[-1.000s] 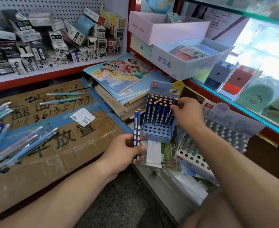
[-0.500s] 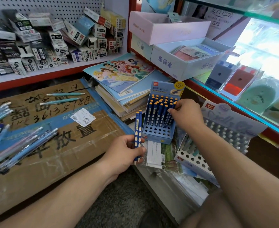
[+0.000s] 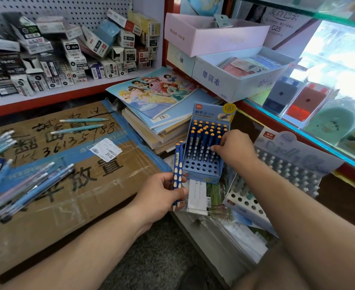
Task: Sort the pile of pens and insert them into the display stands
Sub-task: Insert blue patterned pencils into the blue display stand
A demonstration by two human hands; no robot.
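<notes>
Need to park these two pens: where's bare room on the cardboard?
Bare cardboard lies between the white label, the loose pen pile and the left hand holding two pens. Crowded: around the blue stand, hemmed by the notebook stack, the white stand and the right hand.

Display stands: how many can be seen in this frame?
2. The blue stand stands beside the notebook stack, with the right hand at its pens. The pale stand lies tilted to its right, partly under the right forearm. Others may be hidden.
</notes>
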